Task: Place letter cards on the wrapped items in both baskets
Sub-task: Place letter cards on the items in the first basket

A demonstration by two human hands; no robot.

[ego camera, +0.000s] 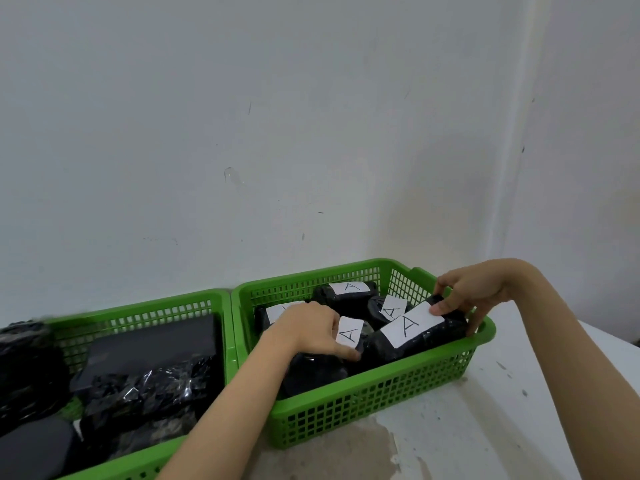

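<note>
Two green baskets stand side by side against the wall. The right basket (381, 403) holds several black wrapped items, each topped by a white card marked A. My left hand (311, 330) reaches into it and pinches a small A card (349, 333) over a wrapped item (315, 374) at the front. My right hand (467, 292) grips the far end of a long wrapped item (426, 337), thumb pressing its large A card (410, 323). The left basket (138, 317) holds black wrapped items (145, 386) with no cards showing.
The baskets rest on a white, stained tabletop (502, 427) set in a room corner, its right edge showing at far right. The wall rises right behind both baskets. Another A card (349, 288) lies on an item at the back of the right basket.
</note>
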